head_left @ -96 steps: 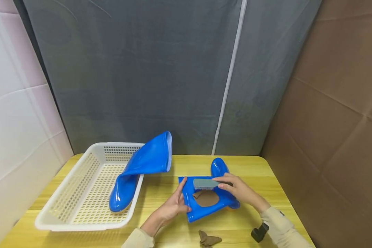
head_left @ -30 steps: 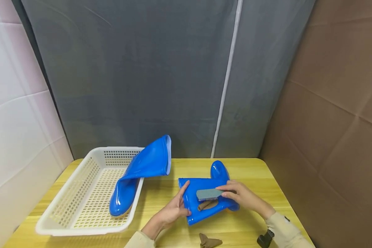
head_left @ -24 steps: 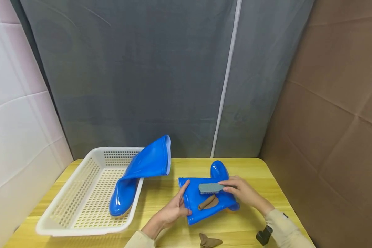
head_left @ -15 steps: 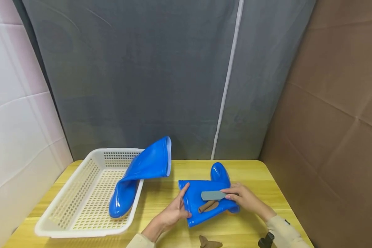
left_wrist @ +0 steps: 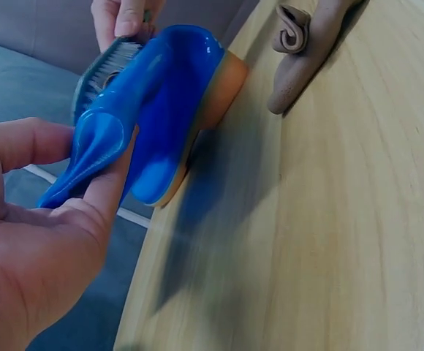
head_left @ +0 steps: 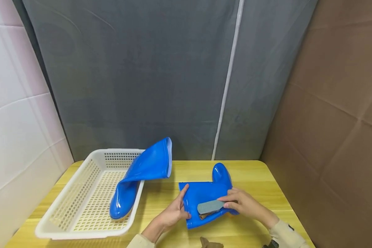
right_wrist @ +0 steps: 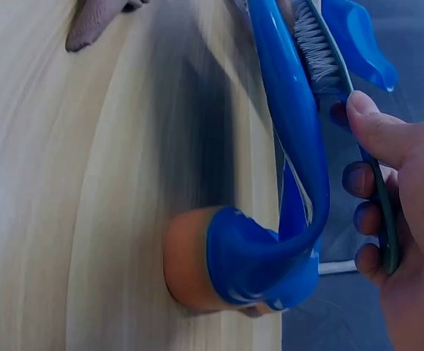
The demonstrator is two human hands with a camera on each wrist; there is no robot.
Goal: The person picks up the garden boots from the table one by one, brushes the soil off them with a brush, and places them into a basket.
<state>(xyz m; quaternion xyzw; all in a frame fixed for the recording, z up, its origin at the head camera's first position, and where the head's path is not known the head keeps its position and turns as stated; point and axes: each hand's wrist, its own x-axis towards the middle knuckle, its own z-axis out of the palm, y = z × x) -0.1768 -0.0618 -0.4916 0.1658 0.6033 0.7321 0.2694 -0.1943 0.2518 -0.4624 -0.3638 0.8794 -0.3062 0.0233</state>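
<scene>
A blue rubber boot (head_left: 201, 193) lies on its side over the table, its toe pointing to the back. My left hand (head_left: 173, 213) grips the shaft at its open end, thumb and fingers on opposite sides. My right hand (head_left: 243, 204) holds a grey-green scrub brush (head_left: 209, 207) by its handle. Its white bristles (right_wrist: 316, 47) face the shaft. Under the brush head shows the edge of a curled brown clay-like patch (head_left: 204, 216) on the boot; the rest is hidden. A similar brown clump (head_left: 211, 244) lies on the table near the front edge.
At the left stands a white perforated basket (head_left: 80, 236). A second blue boot (head_left: 150, 162) leans in it, its shaft sticking out over the right rim. The wooden table (head_left: 245, 168) ends at a grey curtain (head_left: 158, 86) behind.
The brown patch was a wide flat oval and has curled into a roll and shrunk. The brush has moved over the boot shaft and now covers most of the patch. My left hand keeps its grip.
</scene>
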